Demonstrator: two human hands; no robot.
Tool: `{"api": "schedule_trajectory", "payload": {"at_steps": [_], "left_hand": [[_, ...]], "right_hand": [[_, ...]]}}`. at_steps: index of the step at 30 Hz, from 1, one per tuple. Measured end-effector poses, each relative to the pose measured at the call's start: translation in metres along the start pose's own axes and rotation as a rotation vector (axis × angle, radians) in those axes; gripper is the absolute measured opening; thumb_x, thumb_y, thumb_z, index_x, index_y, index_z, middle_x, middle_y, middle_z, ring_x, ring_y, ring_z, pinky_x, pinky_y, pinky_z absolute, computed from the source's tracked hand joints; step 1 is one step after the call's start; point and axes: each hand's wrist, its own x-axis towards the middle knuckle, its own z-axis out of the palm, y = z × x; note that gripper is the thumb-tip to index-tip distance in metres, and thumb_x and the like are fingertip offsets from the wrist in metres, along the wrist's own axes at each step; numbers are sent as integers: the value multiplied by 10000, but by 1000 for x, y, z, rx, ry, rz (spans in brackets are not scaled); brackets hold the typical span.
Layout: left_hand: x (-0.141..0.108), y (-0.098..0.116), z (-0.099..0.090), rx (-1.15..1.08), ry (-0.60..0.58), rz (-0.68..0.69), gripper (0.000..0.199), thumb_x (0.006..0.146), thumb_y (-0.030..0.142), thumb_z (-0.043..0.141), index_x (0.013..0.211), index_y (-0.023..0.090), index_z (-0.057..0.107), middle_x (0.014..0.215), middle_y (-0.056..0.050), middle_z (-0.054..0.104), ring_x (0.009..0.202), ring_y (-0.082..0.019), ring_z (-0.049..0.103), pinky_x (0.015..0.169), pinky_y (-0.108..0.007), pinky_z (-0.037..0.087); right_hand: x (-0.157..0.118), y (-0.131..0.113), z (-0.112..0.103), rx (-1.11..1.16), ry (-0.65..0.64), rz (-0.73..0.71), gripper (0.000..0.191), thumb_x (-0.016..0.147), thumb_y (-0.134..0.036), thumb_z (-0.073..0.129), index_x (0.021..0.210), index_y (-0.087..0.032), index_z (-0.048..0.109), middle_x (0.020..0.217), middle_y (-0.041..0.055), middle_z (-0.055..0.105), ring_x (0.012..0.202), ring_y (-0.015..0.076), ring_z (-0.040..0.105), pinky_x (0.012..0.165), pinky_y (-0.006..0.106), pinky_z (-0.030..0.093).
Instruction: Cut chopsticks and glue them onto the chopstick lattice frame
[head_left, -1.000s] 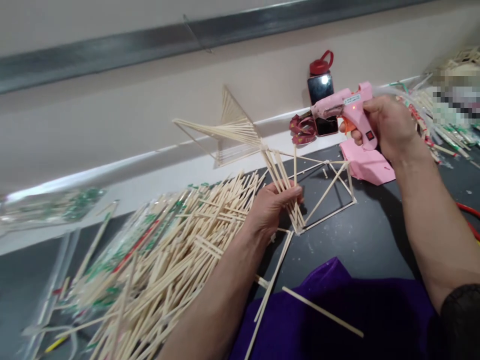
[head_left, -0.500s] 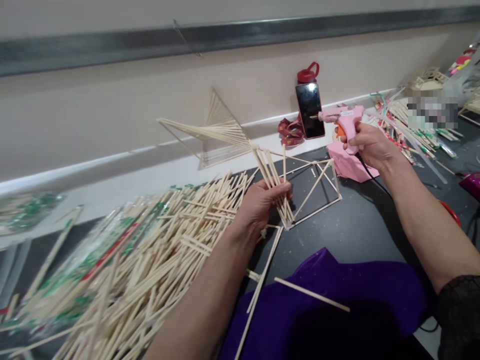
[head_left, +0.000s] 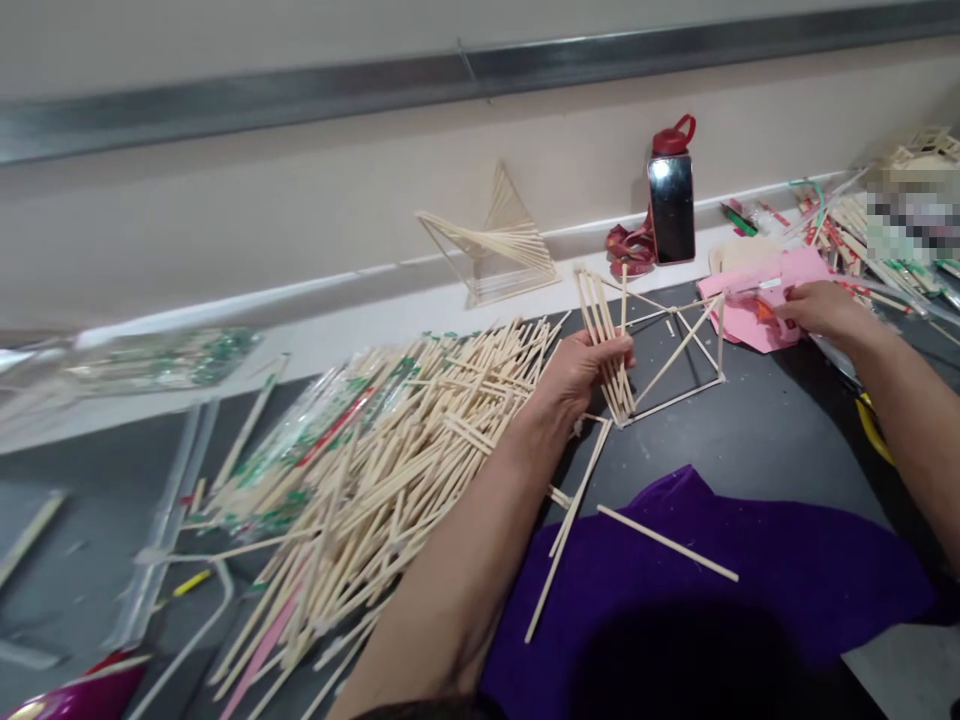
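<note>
My left hand [head_left: 577, 372] is closed around one side of a frame of glued wooden chopsticks [head_left: 679, 403], its thumb across a fan of several sticks. The frame's open box shape extends right over the dark table. My right hand [head_left: 834, 308] is closed on the grip of a pink hot glue gun [head_left: 772, 292], which is low over a pink sheet [head_left: 802, 265]; whether the gun touches the sheet I cannot tell. One loose chopstick [head_left: 667, 543] lies on the purple cloth [head_left: 720, 620] over my lap.
Left of my arm is a big heap of loose chopsticks [head_left: 420, 460], with wrapped packs [head_left: 300, 430] beside it. Against the wall stand a finished-looking twisted stick model [head_left: 499, 245], a phone [head_left: 671, 210] and a red-capped bottle [head_left: 673, 138]. More sticks [head_left: 847, 225] lie at the right.
My right hand has lowered the glue gun from in front of the phone to the pink sheet. The view has swung left; my left hand keeps its hold on the frame.
</note>
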Motion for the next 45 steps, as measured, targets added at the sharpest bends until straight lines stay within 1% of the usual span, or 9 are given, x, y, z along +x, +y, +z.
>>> {"api": "schedule_trajectory", "payload": {"at_steps": [3, 5, 8, 11, 17, 26, 35, 40, 45], "left_hand": [[0, 1, -1, -8, -5, -7, 298, 506, 238, 816, 710, 133, 626, 540, 32, 612, 504, -111, 611, 514, -217, 448], [1, 1, -2, -39, -10, -29, 305, 494, 228, 824, 705, 128, 627, 556, 33, 621, 517, -109, 616, 549, -224, 476], [1, 3, -2, -80, -26, -76, 301, 485, 220, 831, 691, 127, 632, 572, 16, 640, 562, -122, 628, 562, -229, 483], [0, 4, 0, -87, -17, -71, 252, 524, 213, 814, 686, 132, 639, 582, 3, 647, 596, -130, 626, 542, -223, 458], [2, 0, 8, -144, -7, -53, 196, 582, 189, 784, 679, 132, 624, 602, 3, 640, 595, -118, 602, 558, -228, 442], [5, -1, 10, -202, 17, -92, 198, 616, 195, 784, 685, 124, 613, 590, 1, 630, 543, -102, 573, 495, -216, 429], [6, -3, 10, -210, 3, -67, 207, 592, 170, 809, 629, 124, 611, 583, 4, 596, 489, -80, 535, 443, -213, 439], [6, -3, 13, -167, 36, -38, 192, 579, 166, 793, 629, 132, 611, 554, 22, 557, 471, -63, 485, 416, -195, 376], [1, 6, -1, -3, 82, -26, 299, 566, 329, 825, 719, 151, 641, 646, 9, 629, 575, -108, 581, 522, -225, 462]], "right_hand": [[-29, -16, -10, -220, 204, -32, 154, 671, -158, 636, 551, -208, 553, 599, 63, 552, 791, 283, 597, 711, 400, 422], [-54, -32, -12, -158, 209, -186, 109, 772, -249, 579, 707, -216, 661, 625, 42, 612, 669, 207, 593, 652, 334, 425], [-86, -50, -3, -115, -72, -401, 163, 763, -197, 556, 634, -208, 655, 563, -1, 602, 514, 132, 528, 549, 276, 360], [-100, -55, 18, -201, -295, -470, 191, 739, -126, 572, 566, -200, 604, 485, -16, 536, 449, 108, 465, 504, 273, 287], [-111, -58, 67, -10, -352, -511, 222, 810, -53, 489, 652, -189, 565, 553, -13, 559, 489, 98, 519, 512, 240, 337], [-103, -69, 111, 768, -409, 55, 121, 860, -117, 530, 861, -162, 643, 561, -35, 570, 339, 54, 402, 280, 179, 278], [-78, -79, 122, 1048, -626, 204, 79, 751, -166, 740, 727, -156, 666, 692, 15, 680, 409, 21, 444, 282, 125, 215], [-69, -81, 124, 1039, -710, 162, 130, 716, -174, 760, 684, -161, 634, 640, 9, 669, 404, 29, 431, 298, 132, 180], [-60, -78, 126, 1044, -681, 50, 158, 694, -210, 769, 684, -167, 618, 618, 0, 648, 411, 36, 405, 315, 160, 170]]}}
